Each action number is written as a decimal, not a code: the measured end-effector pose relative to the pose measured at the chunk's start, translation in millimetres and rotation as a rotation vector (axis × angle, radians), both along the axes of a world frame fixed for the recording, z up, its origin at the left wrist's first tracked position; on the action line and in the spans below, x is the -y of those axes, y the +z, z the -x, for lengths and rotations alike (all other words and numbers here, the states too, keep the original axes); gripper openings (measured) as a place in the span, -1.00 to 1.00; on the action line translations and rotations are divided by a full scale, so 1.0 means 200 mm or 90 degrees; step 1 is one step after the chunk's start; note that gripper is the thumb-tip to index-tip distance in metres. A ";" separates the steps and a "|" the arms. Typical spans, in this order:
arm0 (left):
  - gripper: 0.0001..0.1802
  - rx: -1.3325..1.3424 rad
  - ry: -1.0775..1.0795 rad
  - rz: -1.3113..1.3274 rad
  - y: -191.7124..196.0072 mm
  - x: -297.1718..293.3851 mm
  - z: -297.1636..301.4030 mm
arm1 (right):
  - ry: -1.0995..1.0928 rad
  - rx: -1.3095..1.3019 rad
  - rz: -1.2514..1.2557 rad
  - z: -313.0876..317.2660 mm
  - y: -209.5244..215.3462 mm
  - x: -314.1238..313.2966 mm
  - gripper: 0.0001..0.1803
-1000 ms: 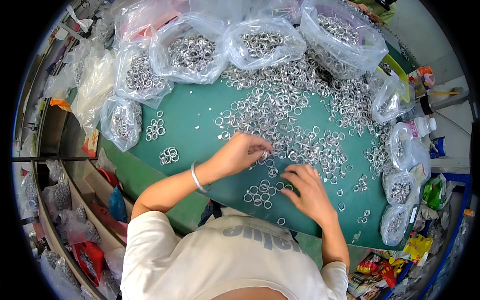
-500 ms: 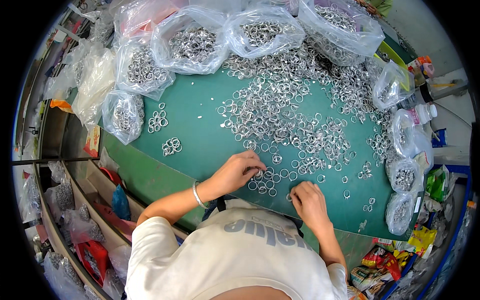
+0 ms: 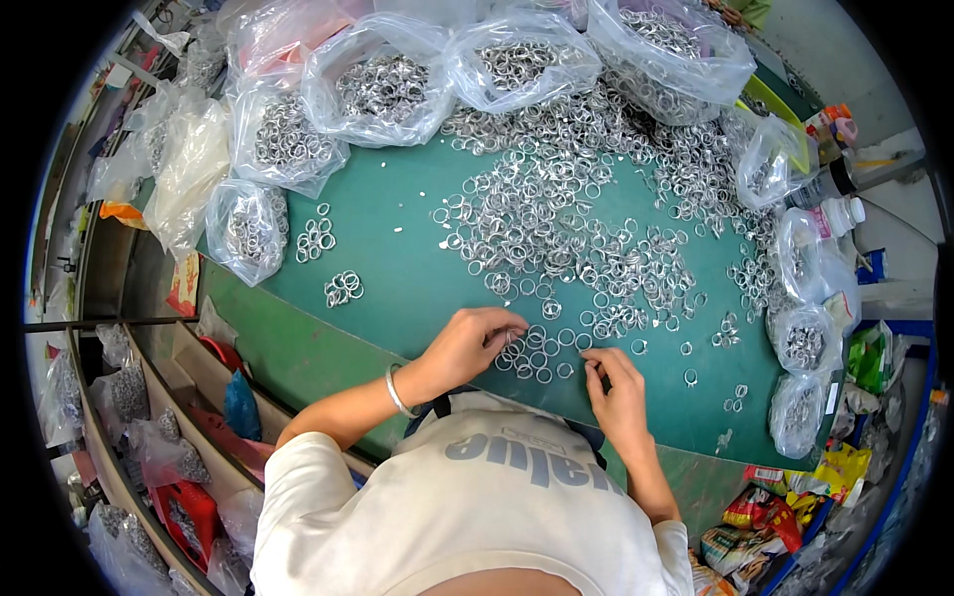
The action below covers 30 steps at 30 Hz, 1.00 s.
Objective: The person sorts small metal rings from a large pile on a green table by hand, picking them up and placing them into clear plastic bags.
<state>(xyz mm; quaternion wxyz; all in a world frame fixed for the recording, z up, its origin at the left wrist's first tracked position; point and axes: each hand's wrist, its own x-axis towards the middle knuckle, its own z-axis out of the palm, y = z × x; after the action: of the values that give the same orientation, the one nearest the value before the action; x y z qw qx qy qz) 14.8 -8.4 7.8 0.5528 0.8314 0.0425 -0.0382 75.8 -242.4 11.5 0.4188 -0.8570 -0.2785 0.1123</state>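
Note:
A wide spread of small silver metal rings [image 3: 576, 219] covers the green table [image 3: 397, 268]. My left hand [image 3: 472, 343], with a thin bracelet on the wrist, rests fingers-down on a small cluster of rings [image 3: 537, 353] near the front edge. My right hand [image 3: 616, 392] lies just right of that cluster, fingertips curled and touching rings at its edge. I cannot tell whether either hand pinches a ring. Two little separate groups of rings [image 3: 343, 288] lie to the left.
Clear plastic bags full of rings [image 3: 383, 89] line the back and left of the table; smaller bags [image 3: 800, 343] and white bottles [image 3: 840, 214] stand along the right edge. Shelves with bagged goods [image 3: 129, 397] sit below on the left. Colourful packets [image 3: 765, 517] lie at lower right.
Both hands have drawn back toward the table's front edge, and the view has shifted so the ring pile sits farther away. The hands now work at the small cluster nearest me.

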 end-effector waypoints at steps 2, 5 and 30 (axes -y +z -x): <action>-0.65 0.050 -0.012 -0.036 0.01 0.00 0.01 | -0.022 0.000 -0.010 0.00 0.02 0.00 -0.75; -0.56 0.054 -0.031 0.000 0.03 0.03 0.03 | -0.015 0.093 0.006 -0.01 0.01 -0.01 -0.74; -0.42 0.222 -0.090 -0.135 -0.06 0.15 0.15 | 0.071 0.051 -0.080 0.11 -0.11 -0.05 -0.63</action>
<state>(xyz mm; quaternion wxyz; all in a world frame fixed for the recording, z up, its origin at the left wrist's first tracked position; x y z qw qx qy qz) -15.7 -39.0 -3.2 0.4573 0.8798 -0.1081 0.0721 54.5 -231.5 -10.3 0.4535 -0.8159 -0.3489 0.0831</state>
